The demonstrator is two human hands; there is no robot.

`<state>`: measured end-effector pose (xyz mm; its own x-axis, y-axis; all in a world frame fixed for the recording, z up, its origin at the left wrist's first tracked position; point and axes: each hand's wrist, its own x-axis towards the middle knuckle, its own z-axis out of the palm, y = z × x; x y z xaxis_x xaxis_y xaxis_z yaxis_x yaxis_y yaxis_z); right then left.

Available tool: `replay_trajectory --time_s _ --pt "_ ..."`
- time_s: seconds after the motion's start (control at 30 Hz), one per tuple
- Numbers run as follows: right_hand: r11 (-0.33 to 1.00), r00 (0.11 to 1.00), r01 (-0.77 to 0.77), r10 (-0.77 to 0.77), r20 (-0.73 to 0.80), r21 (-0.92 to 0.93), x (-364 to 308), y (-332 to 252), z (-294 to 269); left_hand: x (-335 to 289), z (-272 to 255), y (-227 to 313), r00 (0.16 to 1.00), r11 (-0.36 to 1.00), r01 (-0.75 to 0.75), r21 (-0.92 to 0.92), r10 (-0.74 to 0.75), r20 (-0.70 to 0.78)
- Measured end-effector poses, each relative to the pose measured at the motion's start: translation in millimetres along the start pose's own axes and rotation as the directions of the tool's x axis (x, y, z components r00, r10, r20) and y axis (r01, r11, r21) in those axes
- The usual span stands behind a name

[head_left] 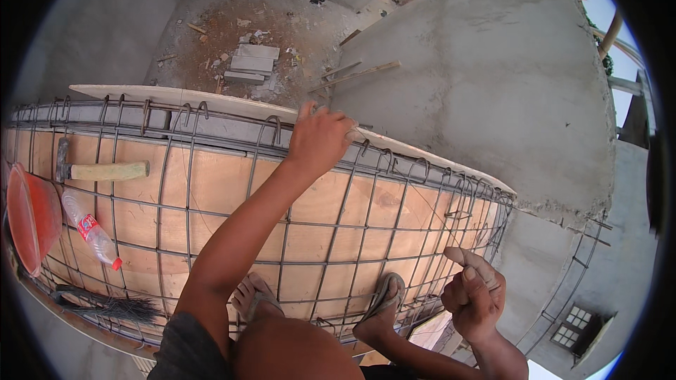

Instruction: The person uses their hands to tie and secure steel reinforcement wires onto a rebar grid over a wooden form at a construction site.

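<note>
Thin, pale board (236,105) is being gripped over its top edge by the left hand (320,137), upper ctr, along the far side of the rebar mesh (282,262). Right hand (475,288), lower rt, is being held half-curled; whether anything's being pinched can't be told. For steadiness, even finger pressure should prob. be applied. Flat, grained plywood (317,239) is being overlaid by steel bars; wood-handled hammer (109,171), clear plastic bottle (91,229), red tub (32,218) & bristly black wires (116,306) are being supported, left.
</note>
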<state>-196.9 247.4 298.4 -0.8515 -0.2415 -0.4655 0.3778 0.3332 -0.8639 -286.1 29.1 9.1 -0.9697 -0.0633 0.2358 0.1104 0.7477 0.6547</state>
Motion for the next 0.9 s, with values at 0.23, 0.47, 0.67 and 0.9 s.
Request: replay_trajectory --time_s 0.23,0.47,0.67,0.9 --pt "0.979 0.984 0.143 -0.125 -0.128 0.147 79.6 -48.3 17.9 16.1 -11.7 12.5 0.955 0.967 0.221 -0.127 -0.187 0.231" --pt "0.917 0.967 0.125 -0.028 0.252 -0.378 -28.4 50.0 25.4 -24.2 -2.4 20.9 0.943 0.963 -0.202 -0.178 0.142 -0.302" --pt "0.952 0.970 -0.208 0.230 0.075 -0.226 -54.6 186.1 43.4 -115.1 -0.5 39.5 0.961 0.790 0.242 -0.563 -0.116 0.250" --pt "0.955 0.972 -0.234 0.227 -0.057 -0.184 -17.1 301.1 85.3 -157.7 2.1 51.3 0.871 0.907 0.239 -0.346 -0.043 0.489"
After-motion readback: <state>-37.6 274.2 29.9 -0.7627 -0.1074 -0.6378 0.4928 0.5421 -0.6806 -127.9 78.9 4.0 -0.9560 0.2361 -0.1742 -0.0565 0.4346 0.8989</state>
